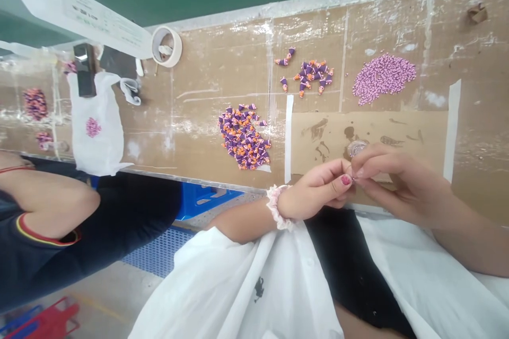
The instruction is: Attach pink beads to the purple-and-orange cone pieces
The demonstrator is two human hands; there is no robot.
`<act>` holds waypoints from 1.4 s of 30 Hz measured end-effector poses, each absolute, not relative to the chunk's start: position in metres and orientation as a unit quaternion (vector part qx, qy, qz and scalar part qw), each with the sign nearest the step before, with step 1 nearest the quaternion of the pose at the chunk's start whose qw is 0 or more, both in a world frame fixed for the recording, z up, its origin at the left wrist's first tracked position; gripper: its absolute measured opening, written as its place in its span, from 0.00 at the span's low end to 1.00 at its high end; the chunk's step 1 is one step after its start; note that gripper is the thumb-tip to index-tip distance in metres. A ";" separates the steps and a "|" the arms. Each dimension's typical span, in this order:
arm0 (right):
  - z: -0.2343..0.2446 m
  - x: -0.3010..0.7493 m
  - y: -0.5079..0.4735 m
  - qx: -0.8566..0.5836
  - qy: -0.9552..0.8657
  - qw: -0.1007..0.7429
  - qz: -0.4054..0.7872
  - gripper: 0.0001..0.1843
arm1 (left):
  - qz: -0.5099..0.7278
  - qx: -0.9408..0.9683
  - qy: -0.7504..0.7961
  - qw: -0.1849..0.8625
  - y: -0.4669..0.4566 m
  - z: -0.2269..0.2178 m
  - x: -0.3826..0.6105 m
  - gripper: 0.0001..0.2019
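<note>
My left hand point(320, 184), with a pale scrunchie point(277, 207) at its wrist, pinches thumb against fingers at the table's near edge. Its fingertips meet those of my right hand point(392, 177), also closed in a pinch. Whatever sits between them is tiny and mostly hidden. Just beyond my right fingers stands a small clear round container point(357, 148) on a taped cardboard sheet point(421, 143). Farther off lies a heap of small pink-purple pieces point(384, 78). A few purple and orange figures point(314, 75) are scattered left of it, and a larger pile of such figures point(244, 137) lies nearer.
At the far left are a tape roll point(177, 47), a large white bottle point(87, 13), a phone point(85, 71) and a white plastic bag point(99, 143). Another person's arm point(51, 196) rests beside the table. A blue stool point(202, 200) stands below the edge.
</note>
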State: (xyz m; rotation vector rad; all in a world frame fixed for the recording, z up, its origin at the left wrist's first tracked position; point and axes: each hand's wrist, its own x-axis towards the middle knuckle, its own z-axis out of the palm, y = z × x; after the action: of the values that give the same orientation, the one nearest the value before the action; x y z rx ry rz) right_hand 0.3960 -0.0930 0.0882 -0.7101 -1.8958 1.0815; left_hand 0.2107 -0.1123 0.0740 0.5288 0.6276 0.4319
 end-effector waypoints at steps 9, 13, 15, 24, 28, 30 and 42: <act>0.084 0.399 -0.098 -0.336 -0.715 0.480 0.382 0.18 | 0.350 0.211 0.305 0.860 -0.114 0.076 0.236 0.17; 0.086 0.407 -0.096 -0.339 -0.729 0.478 0.355 0.18 | 0.329 0.167 0.282 0.886 -0.107 0.083 0.246 0.19; 0.085 0.408 -0.097 -0.350 -0.717 0.498 0.341 0.18 | 0.312 0.159 0.273 0.896 -0.104 0.085 0.249 0.20; 0.089 0.397 -0.103 -0.401 -0.490 0.539 0.556 0.09 | 0.511 0.510 0.352 0.596 -0.095 0.066 0.251 0.08; 0.098 0.404 -0.099 -0.433 -0.387 0.470 0.665 0.07 | 0.539 0.725 0.328 0.276 -0.084 0.059 0.244 0.05; 0.100 0.409 -0.096 -0.442 -0.378 0.447 0.680 0.07 | 0.528 0.762 0.311 0.210 -0.079 0.059 0.241 0.07; 0.105 0.398 -0.110 -0.475 -0.563 0.532 0.416 0.13 | 0.468 0.419 0.271 0.729 -0.088 0.063 0.250 0.07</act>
State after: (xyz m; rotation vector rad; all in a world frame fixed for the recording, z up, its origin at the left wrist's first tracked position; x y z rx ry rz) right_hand 0.3981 -0.1103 0.1047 -1.1336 -1.3431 0.9932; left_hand 0.2500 -0.0876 0.0634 0.9226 0.5979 1.0312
